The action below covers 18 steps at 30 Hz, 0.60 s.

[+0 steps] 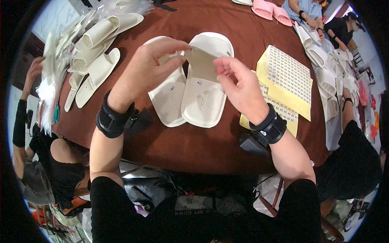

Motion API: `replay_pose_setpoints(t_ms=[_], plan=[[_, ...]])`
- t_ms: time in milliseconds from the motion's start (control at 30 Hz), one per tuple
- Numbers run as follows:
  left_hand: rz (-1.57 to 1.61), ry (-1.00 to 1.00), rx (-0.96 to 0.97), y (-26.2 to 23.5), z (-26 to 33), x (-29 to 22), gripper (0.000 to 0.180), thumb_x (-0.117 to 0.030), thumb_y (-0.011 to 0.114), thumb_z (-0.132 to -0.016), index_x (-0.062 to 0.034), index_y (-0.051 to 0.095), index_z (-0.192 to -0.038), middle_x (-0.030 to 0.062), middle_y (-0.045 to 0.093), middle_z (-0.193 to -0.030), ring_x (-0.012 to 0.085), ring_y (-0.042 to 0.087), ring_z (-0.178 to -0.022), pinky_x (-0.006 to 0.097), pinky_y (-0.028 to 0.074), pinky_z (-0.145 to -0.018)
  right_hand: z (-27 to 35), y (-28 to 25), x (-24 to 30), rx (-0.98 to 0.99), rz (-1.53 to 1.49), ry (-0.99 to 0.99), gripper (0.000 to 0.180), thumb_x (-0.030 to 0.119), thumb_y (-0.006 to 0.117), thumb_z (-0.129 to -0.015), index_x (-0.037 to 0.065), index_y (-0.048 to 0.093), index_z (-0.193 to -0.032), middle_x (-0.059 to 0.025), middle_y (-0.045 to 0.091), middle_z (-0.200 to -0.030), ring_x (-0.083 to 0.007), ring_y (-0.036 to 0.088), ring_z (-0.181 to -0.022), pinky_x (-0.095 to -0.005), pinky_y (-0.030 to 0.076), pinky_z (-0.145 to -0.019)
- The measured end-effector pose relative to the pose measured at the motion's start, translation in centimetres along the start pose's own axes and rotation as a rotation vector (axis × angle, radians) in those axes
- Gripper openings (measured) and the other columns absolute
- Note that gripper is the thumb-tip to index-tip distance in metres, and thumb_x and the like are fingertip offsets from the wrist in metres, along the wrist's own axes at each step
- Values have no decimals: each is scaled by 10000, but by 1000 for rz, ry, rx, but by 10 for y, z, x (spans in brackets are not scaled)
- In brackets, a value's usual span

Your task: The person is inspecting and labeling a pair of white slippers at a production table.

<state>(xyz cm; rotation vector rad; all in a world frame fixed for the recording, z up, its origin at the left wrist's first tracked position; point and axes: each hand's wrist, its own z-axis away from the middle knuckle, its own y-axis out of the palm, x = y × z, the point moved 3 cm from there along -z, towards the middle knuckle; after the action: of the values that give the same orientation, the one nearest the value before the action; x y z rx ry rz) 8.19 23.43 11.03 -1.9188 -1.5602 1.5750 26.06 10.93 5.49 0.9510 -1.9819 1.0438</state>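
Two off-white slide slippers lie side by side on the brown tablecloth, toes away from me and heels toward me. The left slipper [169, 99] is partly covered by the right slipper [204, 101], and each has a small printed sticker on its footbed. My left hand [146, 69] is over the left slipper, thumb and forefinger apart beside the left edge of the right slipper's strap [202, 62]. At that strap's right edge is my right hand [242, 87], its fingers bent and thumb apart from them; the fingertips appear to touch the edge.
Yellow-backed sticker sheets [285, 77] lie right of the slippers. More off-white slippers [97, 73] and clear plastic bags [52, 81] are heaped at left. Another slipper pile [326, 81] lines the right edge, pink slippers [269, 10] the far side. Other people work around the table.
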Motion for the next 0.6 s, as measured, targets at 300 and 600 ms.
replay_pose_setpoints(t_ms=[300, 600], plan=[[160, -154, 163, 35, 10, 20, 310, -35, 622, -827, 0, 631, -1134, 61, 619, -1064, 144, 582, -968, 275, 468, -851, 3, 25, -3, 132, -76, 43, 260, -4, 587, -838, 1, 563, -1097, -150, 624, -934, -220, 637, -835, -317, 518, -753], [158, -53, 308, 35, 19, 22, 600, -61, 676, -773, 11, 456, -1327, 165, 507, -1265, 289, 505, -1163, 350, 390, -999, 0, 34, -8, 109, 67, -51, 265, -34, 556, -792, 21, 556, -1051, -136, 607, -868, -307, 596, -847, -398, 488, -757]])
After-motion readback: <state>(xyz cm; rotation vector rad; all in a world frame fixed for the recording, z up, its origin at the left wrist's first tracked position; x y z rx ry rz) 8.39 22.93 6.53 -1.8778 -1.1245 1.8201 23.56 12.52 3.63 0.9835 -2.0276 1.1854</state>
